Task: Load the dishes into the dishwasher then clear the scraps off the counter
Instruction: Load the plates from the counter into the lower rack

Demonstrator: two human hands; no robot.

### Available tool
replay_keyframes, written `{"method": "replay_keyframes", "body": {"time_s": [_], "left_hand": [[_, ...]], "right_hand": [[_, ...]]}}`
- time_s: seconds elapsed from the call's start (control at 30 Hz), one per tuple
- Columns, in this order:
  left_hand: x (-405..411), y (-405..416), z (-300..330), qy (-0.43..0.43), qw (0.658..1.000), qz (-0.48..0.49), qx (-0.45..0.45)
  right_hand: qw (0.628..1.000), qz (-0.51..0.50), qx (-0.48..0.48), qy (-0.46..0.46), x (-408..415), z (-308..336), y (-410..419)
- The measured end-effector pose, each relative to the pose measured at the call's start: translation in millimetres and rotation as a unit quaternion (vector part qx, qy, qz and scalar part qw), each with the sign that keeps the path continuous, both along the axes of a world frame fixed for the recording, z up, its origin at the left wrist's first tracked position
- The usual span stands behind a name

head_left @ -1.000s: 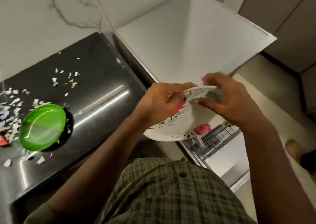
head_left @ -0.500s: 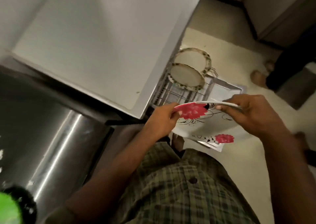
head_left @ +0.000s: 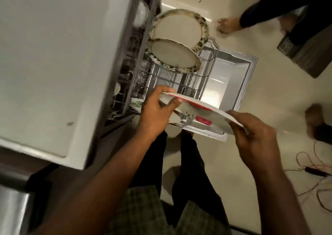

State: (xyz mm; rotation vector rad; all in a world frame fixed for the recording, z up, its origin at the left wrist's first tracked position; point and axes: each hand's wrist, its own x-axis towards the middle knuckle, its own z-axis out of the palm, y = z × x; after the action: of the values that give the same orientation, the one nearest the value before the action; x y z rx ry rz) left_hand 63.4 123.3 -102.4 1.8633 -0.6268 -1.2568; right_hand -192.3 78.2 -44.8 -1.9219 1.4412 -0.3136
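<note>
I've got the flowered plate (head_left: 201, 107) pinched in both hands, left hand (head_left: 156, 112) and right hand (head_left: 255, 134), above the dishwasher rack (head_left: 206, 68).

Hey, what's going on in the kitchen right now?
A person is loading a dishwasher. Both hands hold a white plate with red flowers by its rim, the left hand at one edge and the right hand at the other, tilted above the pulled-out lower rack. Two plates with patterned rims already stand upright in that rack. The dishwasher door lies open over the floor. Another person's bare foot shows nearby.
</note>
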Motion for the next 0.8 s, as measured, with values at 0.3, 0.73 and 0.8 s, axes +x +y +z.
{"method": "replay_keyframes", "body": {"time_s": [0.3, 0.73, 0.8], "left_hand": [[24, -93, -93, -0.098, 0.978, 0.084, -0.163], [64, -149, -196, -0.204, 0.966, 0.059, -0.15], [65, -149, -206, -0.197, 0.971, 0.06, -0.122]], "right_hand": [[0.996, -0.043, 0.005, -0.081, 35, -132, -86], [0.991, -0.058, 0.027, -0.115, 73, -255, -152], [0.991, -0.062, 0.039, -0.109, 75, -264, -152]]}}
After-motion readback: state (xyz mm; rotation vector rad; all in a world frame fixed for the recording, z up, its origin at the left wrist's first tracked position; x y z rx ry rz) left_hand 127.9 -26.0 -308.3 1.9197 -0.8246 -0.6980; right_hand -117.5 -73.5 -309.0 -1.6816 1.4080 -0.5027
